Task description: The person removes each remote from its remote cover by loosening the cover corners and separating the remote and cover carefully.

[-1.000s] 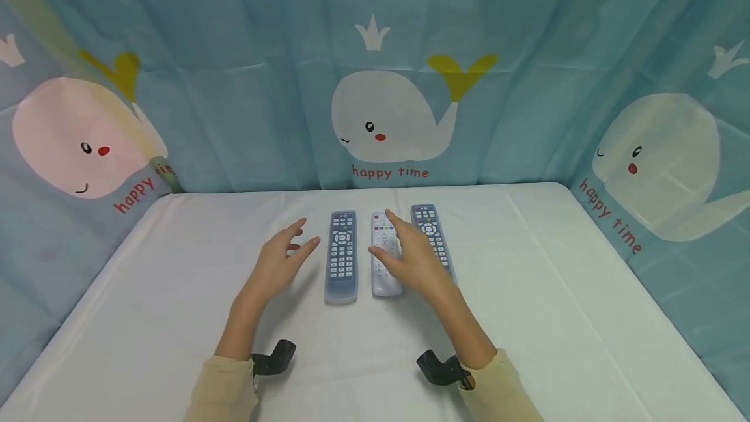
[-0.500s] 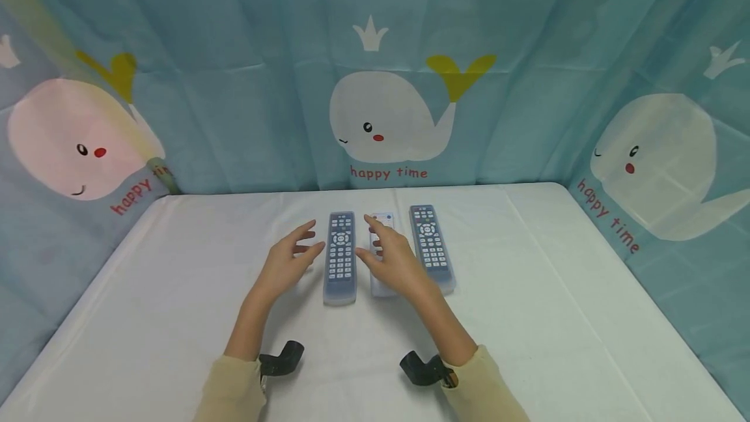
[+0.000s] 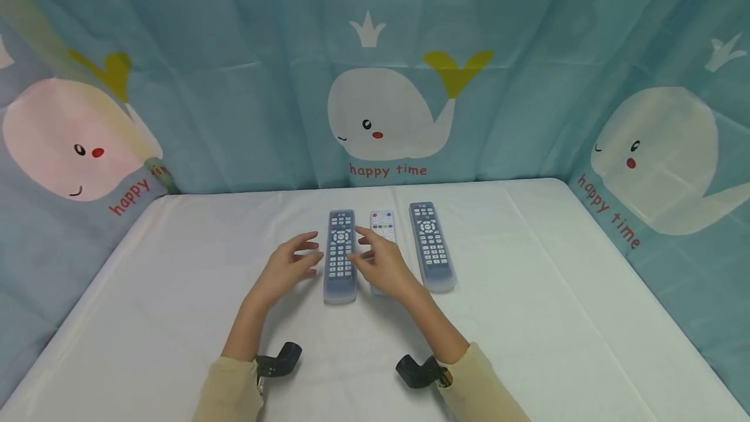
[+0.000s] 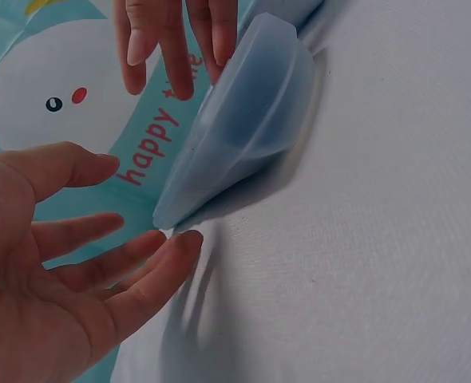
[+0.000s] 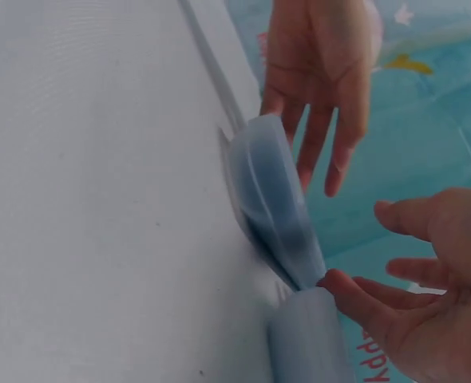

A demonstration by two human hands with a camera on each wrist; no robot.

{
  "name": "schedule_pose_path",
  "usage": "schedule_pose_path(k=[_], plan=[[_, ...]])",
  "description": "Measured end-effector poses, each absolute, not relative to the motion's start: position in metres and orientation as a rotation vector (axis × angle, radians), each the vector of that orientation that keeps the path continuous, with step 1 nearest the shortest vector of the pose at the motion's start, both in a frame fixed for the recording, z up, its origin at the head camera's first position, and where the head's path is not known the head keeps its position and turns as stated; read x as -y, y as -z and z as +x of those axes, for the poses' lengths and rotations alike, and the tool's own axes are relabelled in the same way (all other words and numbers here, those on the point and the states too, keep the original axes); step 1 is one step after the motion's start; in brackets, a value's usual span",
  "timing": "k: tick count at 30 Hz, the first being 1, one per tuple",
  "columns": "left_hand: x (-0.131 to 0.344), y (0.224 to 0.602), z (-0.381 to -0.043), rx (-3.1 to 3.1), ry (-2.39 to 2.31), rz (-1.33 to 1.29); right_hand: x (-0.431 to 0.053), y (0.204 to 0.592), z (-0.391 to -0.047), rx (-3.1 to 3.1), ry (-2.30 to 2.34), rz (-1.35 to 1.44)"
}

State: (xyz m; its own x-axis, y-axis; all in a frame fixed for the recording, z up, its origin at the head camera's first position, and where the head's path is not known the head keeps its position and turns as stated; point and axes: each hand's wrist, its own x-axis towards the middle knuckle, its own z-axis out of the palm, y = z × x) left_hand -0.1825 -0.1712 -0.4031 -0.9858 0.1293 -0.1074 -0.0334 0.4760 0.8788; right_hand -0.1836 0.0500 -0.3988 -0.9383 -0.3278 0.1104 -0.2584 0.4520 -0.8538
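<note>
Three remote controls in translucent sleeves lie side by side on the white-covered table. Just left of the leftmost dark remote control (image 3: pixel 340 262) hovers my left hand (image 3: pixel 284 272), fingers relaxed and spread, with a small gap to its edge. My right hand (image 3: pixel 383 267) reaches over the white remote control (image 3: pixel 383 220), covering its middle. Thumb and forefinger overlap the dark remote's right edge in the head view. In the right wrist view the fingertips (image 5: pixel 335 281) of that hand are right by the sleeve's lower edge. Neither hand grips anything.
Another dark remote control (image 3: pixel 433 249) lies slightly tilted to the right of the white one. A white cloth covers the table (image 3: pixel 545 318). Behind it hangs a blue curtain (image 3: pixel 246 83) printed with whales. Black wrist cameras (image 3: pixel 281 358) sit at both cuffs.
My right hand has moved left, from the white remote control toward the leftmost dark one, uncovering the right remote control. My left hand has shifted slightly right, closer to the dark remote's left side.
</note>
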Motion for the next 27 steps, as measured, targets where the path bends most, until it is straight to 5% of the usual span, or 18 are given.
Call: schedule_pose_path(k=[27], plan=[[0.166,0.417,-0.184,-2.364,-1.627,0.101,-0.035,0.412,-0.18,-2.679,1.281,-0.524]])
